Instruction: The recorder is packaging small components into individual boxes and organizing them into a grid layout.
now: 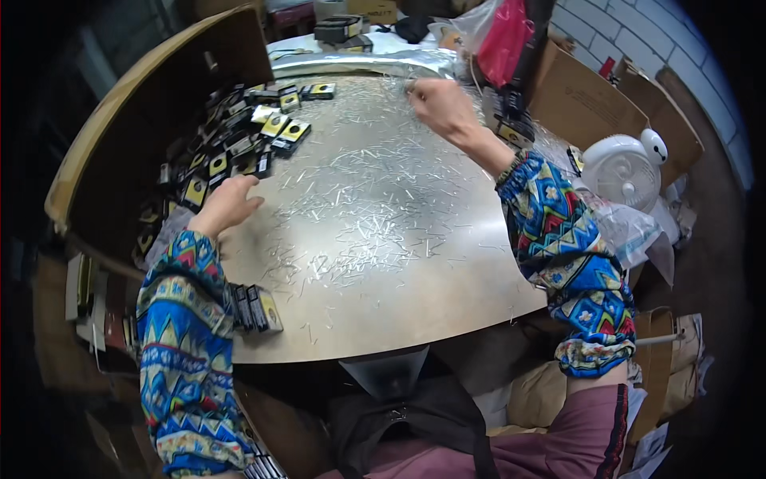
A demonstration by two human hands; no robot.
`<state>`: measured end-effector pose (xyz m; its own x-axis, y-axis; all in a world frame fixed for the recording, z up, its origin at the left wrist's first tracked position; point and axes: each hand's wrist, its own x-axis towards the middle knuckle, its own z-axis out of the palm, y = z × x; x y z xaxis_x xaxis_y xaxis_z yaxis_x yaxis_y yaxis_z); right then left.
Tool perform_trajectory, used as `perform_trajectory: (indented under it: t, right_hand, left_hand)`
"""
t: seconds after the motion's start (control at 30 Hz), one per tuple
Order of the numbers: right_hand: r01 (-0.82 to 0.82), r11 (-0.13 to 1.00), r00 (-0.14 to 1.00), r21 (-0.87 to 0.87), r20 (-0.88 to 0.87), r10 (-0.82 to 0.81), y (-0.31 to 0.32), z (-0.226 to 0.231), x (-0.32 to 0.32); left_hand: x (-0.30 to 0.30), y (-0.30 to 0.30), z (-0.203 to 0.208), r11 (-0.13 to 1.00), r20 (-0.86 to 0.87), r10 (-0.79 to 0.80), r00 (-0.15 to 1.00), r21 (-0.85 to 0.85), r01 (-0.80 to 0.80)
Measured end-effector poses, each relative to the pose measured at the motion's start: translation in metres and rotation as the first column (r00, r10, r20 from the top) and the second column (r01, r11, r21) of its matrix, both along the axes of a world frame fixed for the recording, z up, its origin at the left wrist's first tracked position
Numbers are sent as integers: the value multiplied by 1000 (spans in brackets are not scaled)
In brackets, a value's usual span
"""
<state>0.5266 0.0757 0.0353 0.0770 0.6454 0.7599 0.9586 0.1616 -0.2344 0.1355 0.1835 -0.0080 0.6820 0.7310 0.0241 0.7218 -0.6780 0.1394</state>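
Note:
My left hand (229,206) is over the left side of the metal tabletop (447,307), thumb and fingers apart, with nothing seen in it. Right beside it lies a heap of small black and yellow boxes (218,165). Toward the far edge, my right hand (447,109) has its fingers pinched together above the scattered pieces; whatever is between the fingertips is too small to make out. Many thin, bent silvery wire pieces (371,231) are strewn across the middle of the tabletop. A short row of similar small boxes (259,309) stands by my left forearm.
A large open cardboard box (163,104) walls the left side. On the right are a white fan (626,172), clear plastic bags (630,235) and a cardboard carton (586,96). A pink bag (504,44) hangs at the back right, and stacked dark boxes (339,29) sit behind the table.

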Motion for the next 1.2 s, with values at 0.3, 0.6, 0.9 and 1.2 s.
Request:
perform_trajectory:
  t: [0.3, 0.6, 0.9, 1.2]
  right_hand:
    - [-14, 963, 1000, -270, 2, 15, 1, -23, 29]
    - [129, 935, 988, -330, 119, -94, 1, -13, 47]
    - [95, 830, 986, -550, 166, -3, -52, -3, 51]
    - [-62, 502, 994, -863, -10, 105, -111, -73, 60]
  left_hand:
    - [17, 100, -62, 991, -68, 127, 990, -19, -129]
    - [30, 88, -26, 964, -301, 195, 934, -119, -239]
    - [32, 22, 33, 950, -373, 227, 900, -119, -289]
    - [6, -46, 49, 952, -342, 296, 892, 181, -247]
